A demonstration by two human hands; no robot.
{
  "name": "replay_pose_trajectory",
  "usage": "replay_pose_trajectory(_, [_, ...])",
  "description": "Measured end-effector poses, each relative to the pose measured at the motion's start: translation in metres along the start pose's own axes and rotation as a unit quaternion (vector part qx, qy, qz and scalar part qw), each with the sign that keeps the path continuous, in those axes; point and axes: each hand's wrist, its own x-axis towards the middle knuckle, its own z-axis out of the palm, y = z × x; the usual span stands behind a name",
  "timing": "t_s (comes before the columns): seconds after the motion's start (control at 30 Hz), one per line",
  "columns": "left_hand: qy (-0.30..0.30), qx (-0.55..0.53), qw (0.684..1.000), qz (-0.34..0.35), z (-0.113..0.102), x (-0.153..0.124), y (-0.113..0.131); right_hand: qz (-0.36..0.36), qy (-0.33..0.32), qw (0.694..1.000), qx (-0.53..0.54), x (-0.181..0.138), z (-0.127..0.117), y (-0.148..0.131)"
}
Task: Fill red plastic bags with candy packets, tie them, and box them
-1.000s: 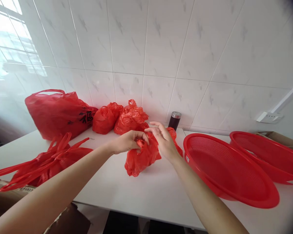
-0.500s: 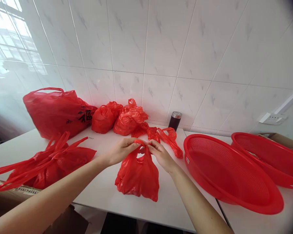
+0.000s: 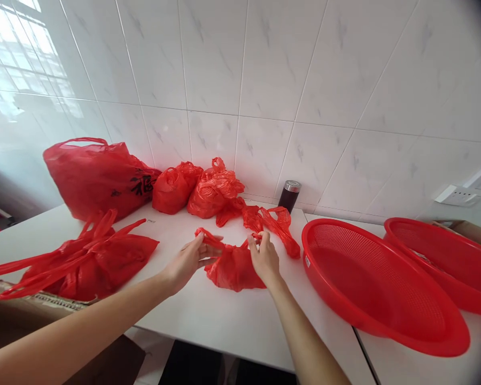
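A small red plastic bag rests on the white table in front of me, bulging a little with contents I cannot see. My left hand is closed on one of its handles, drawn out to the left. The other handle is pinched in my right hand, at the bag's upper right. Between the hands the bag's top is gathered. Just behind my right hand lie crumpled red plastic bags.
Two red plastic baskets stand on the right. A dark flask stands near the tiled wall. Filled red bags and a large red bag line the back left. Another red bag lies beside a cardboard box.
My hands have moved apart, each now with a handle, where before they met above the bag. The bag has gone from held upright to lower and flatter on the table.
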Motion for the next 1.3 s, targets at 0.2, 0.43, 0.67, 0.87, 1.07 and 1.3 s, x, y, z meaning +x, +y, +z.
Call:
replay_pose_trajectory(0.2, [0.129, 0.296, 0.942, 0.091, 0.030, 0.057, -0.041, -0.053, 0.048, 0.994, -0.088, -0.031, 0.035, 0.010])
replay_pose_trajectory(0.43, [0.167, 0.427, 0.887, 0.058, 0.031, 0.078, -0.075, -0.103, 0.037, 0.981, -0.159, -0.007, 0.038, 0.048])
replay_pose_trajectory(0.67, [0.200, 0.498, 0.844, -0.005, 0.011, 0.104, -0.089, -0.045, -0.012, 0.973, -0.227, 0.011, 0.030, 0.072])
replay_pose_trajectory(0.87, [0.207, 0.498, 0.841, 0.030, 0.010, 0.107, -0.094, -0.036, -0.006, 0.970, -0.239, 0.011, 0.035, 0.080])
replay_pose_trajectory(1.07, [0.189, 0.401, 0.886, 0.134, 0.019, 0.076, -0.088, -0.039, 0.060, 0.984, -0.161, 0.005, 0.036, 0.083])
replay_pose_trajectory(1.3, [0.153, 0.031, 0.978, 0.136, 0.042, 0.033, -0.062, -0.132, 0.088, 0.985, -0.067, -0.003, 0.027, 0.070])
